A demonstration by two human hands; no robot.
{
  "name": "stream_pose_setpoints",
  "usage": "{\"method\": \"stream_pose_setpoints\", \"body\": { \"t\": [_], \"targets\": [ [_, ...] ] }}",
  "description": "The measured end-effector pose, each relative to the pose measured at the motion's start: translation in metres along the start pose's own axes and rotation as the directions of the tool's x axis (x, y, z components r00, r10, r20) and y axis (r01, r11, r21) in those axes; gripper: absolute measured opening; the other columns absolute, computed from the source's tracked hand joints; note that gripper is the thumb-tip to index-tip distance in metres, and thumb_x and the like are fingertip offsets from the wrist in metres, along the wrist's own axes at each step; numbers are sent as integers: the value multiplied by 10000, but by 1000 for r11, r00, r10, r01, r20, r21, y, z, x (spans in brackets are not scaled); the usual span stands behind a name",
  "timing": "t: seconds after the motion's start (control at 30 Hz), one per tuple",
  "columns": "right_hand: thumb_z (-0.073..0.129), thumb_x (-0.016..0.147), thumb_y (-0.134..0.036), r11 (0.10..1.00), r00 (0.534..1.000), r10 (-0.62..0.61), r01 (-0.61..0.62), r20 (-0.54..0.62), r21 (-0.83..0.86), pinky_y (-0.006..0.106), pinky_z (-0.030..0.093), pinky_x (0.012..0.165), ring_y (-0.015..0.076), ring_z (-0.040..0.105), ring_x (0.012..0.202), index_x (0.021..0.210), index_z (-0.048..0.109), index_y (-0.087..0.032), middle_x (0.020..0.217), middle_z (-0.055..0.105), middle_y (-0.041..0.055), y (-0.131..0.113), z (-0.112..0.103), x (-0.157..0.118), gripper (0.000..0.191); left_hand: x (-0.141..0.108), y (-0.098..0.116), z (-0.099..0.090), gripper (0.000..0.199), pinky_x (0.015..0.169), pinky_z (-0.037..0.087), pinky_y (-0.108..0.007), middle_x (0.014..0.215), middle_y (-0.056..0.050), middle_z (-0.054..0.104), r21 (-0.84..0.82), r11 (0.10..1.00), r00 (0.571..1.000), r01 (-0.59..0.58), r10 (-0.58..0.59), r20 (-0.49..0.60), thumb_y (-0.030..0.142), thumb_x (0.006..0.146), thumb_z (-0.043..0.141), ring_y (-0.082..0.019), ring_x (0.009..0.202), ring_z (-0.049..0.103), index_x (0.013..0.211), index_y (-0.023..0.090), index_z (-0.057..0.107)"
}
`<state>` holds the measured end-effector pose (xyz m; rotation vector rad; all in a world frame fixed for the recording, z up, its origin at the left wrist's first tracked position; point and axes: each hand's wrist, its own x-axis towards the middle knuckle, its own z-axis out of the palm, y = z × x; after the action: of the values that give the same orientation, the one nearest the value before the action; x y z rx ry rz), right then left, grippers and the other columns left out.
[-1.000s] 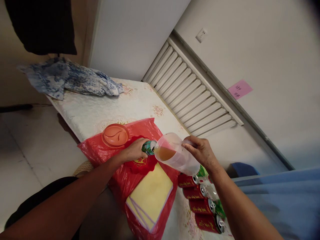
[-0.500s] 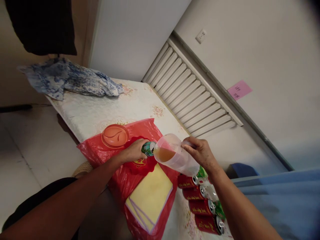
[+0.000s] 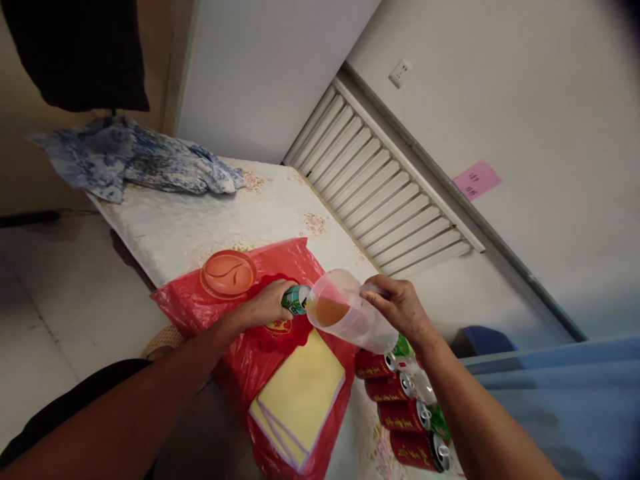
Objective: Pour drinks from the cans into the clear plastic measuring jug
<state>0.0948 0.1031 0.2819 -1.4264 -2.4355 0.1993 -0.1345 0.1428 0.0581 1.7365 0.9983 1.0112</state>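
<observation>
My left hand is closed around a small green can, its top facing the pitcher. My right hand grips the handle of a translucent plastic pitcher. The pitcher is tipped, and amber liquid has gathered by its rim, right at the can's opening. Beneath the can lies a dark red scalloped piece with a gold design, partly hidden by my left hand. Yellow folded cloths rest beside it on a red plastic bag. An orange round dish sits beyond my left wrist.
Several dark red cans stand in a row under my right forearm, with green-and-clear bottles partly hidden behind them. A blue-and-white cloth lies at the far end of the flowered table cover. A white radiator runs along the wall.
Both hands keep nearly the same pose, the pitcher still tipped against the can. The whole view has shifted very slightly.
</observation>
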Motion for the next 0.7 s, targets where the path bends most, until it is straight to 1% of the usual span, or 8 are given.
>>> {"method": "stream_pose_setpoints", "body": {
  "t": [0.27, 0.43, 0.7],
  "targets": [
    [674, 876, -486, 1000, 1000, -5, 5, -7, -9, 230, 381, 528, 126, 494, 536, 846, 744, -169, 589, 591, -14, 0, 0, 1, 326, -1, 2, -2, 527, 922, 479, -327, 1135, -42, 658, -16, 1000, 1000, -3, 4, 25, 130, 561, 701, -256, 1080, 615, 1079, 209, 641],
    [680, 877, -482, 1000, 1000, -21, 22, -9, 7, 232, 389, 534, 132, 529, 547, 833, 741, -178, 612, 631, -3, -2, 0, 2, 313, -1, 0, -2, 531, 920, 481, -319, 1129, -33, 663, -7, 1000, 1000, -3, 4, 20, 131, 569, 704, -250, 1081, 616, 1087, 227, 639],
    [688, 873, -485, 1000, 1000, -17, 16, -9, -3, 229, 377, 523, 126, 514, 536, 840, 744, -170, 596, 614, -11, 0, 1, 2, 322, 0, 1, -2, 540, 889, 491, -314, 1143, -39, 665, -14, 1000, 1000, -8, 8, 18, 133, 570, 696, -249, 1056, 628, 1101, 218, 648]
  ]
}}
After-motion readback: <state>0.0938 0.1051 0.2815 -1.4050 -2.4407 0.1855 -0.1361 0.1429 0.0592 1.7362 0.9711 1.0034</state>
